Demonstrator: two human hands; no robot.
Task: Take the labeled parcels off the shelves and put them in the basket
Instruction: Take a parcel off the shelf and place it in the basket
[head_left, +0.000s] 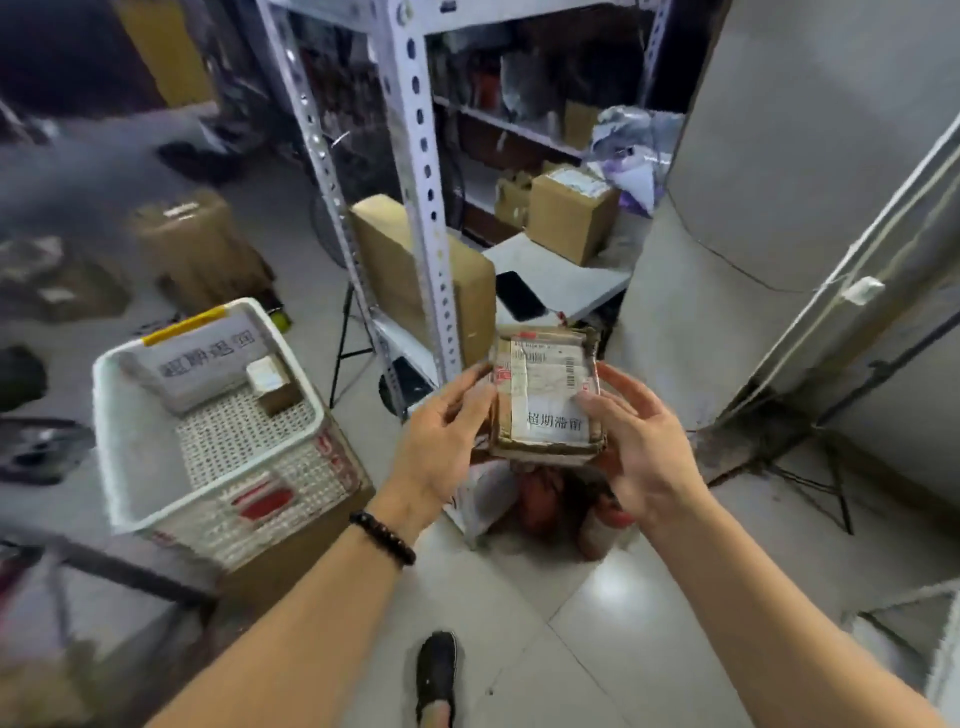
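A white perforated-steel shelving rack (418, 156) is standing at the far centre, with a large cardboard box (474, 296) leaning on its low shelf behind the near upright. To the near left, a white plastic basket (140, 441) is sitting on top of another carton, carrying a printed sign against its far wall.

The labeled parcel (545, 395), a flattish brown package wrapped in tape, is hanging in the air at the centre, off the shelves and well right of the basket, its white label facing up. The left hand (441, 441) is gripping the parcel's left edge with curled fingers. The right hand (641, 447) is pinching the right side, thumb pressing on the label and fingers curving round the edge.

A small labeled box (272, 384) is lying in the basket's far right corner. A black smartphone (519, 296) is resting on the white shelf board just beyond the parcel. A dark bead bracelet (383, 538) is circling the left wrist.
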